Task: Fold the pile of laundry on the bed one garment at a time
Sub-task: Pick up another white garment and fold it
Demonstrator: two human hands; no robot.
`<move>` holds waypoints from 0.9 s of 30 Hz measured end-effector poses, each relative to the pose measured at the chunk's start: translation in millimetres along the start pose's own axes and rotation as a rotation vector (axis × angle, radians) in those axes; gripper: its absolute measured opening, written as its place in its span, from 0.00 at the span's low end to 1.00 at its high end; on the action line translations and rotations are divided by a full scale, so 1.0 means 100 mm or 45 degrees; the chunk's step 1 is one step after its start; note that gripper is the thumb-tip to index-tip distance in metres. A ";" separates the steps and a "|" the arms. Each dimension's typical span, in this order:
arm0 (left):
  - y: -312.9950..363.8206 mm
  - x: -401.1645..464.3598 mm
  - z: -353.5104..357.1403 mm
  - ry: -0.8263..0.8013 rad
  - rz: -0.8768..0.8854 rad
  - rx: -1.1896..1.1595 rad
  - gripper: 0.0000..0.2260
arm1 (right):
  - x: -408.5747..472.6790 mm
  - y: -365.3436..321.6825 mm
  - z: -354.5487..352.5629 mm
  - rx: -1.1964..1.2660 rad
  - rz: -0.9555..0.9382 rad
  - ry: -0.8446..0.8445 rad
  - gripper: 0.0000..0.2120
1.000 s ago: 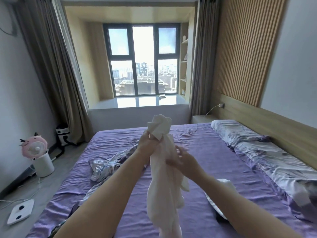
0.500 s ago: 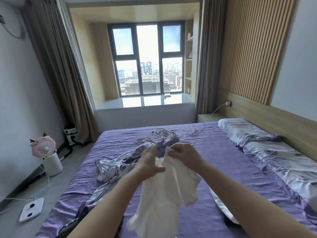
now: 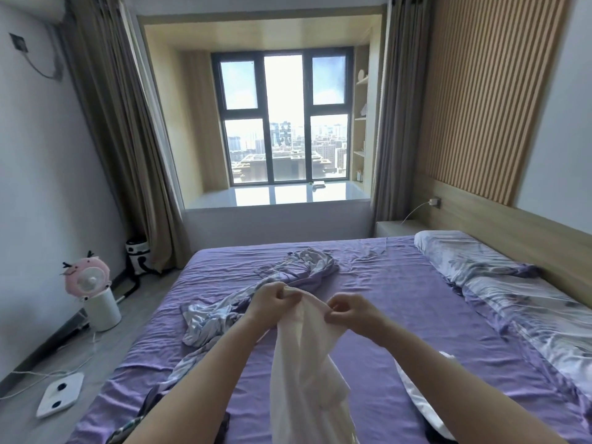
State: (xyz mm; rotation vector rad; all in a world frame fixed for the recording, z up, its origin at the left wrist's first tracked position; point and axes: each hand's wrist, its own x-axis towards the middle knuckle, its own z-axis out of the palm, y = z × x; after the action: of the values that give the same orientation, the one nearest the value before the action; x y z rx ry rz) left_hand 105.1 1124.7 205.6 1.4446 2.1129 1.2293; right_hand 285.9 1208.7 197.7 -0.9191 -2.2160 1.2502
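We hold a white garment (image 3: pixel 304 363) up over the purple bed (image 3: pixel 400 309). It is thin, smooth cloth, gathered into long soft folds that hang down between our forearms. Our left hand (image 3: pixel 272 302) has its grip clamped on the top edge, fingers curled round a bunched bit of cloth. Our right hand (image 3: pixel 347 310) pinches the same edge just beside it. Behind, a crumpled floral sheet (image 3: pixel 256 293) lies across the creased bedcover, and a floral pillow (image 3: pixel 464 261) lies by the wooden headboard (image 3: pixel 512 225).
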 end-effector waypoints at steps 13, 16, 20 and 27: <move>0.12 -0.02 0.22 -0.199 0.031 0.109 0.03 | 0.12 -0.02 -0.02 0.245 -0.080 0.157 0.06; -0.05 -0.10 0.29 -0.286 0.005 0.225 0.02 | -0.04 0.53 0.11 0.100 0.151 0.057 0.06; -0.39 -0.38 0.74 -0.502 -0.099 0.262 0.02 | -0.33 1.21 0.37 0.015 0.379 -0.065 0.05; -0.98 -0.87 1.82 -0.885 -0.276 0.329 0.03 | -0.86 2.22 0.67 0.009 0.705 -0.140 0.04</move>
State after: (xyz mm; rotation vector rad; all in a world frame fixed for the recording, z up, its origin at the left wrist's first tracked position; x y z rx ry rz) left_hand 202.6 1123.3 3.7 1.4158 1.8919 0.3013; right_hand 376.4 1190.0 -32.2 -1.5661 -2.1042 1.5704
